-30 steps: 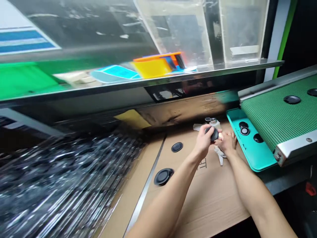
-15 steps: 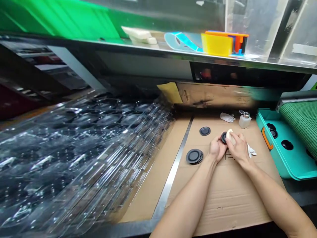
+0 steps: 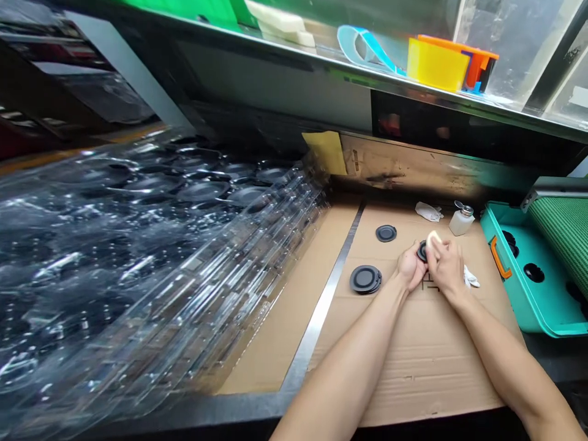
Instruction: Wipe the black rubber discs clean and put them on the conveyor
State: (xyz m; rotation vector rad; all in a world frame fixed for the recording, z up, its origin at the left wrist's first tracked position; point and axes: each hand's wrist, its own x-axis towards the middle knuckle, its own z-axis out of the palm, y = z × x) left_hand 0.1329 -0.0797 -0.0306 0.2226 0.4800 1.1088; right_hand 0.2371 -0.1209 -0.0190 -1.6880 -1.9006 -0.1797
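My left hand (image 3: 410, 267) is closed around the edge of a round black disc (image 3: 422, 252), held above the cardboard (image 3: 413, 361). A pale cream pad (image 3: 433, 237), perhaps a sponge or folded cloth, is pinched in my right hand (image 3: 445, 268) and lies against the disc's face. My fingers cover part of both. Left of my hands, a small pile of black discs (image 3: 365, 278) rests on the cardboard. Farther back lies a single black disc (image 3: 386, 233). A white crumpled cloth (image 3: 470, 278) is partly hidden behind my right wrist.
Clear plastic trays (image 3: 184, 288) stacked with dark round parts fill the left side. A white pump bottle (image 3: 461, 220) and a crumpled wipe (image 3: 429, 212) are at the back. On the right, a teal bin (image 3: 528, 306) holds black parts beside a green conveyor belt (image 3: 563, 226).
The camera view has tilted and shifted, so the scene sits differently in the frame. Both hands stay together at the disc, with the pad still on it.
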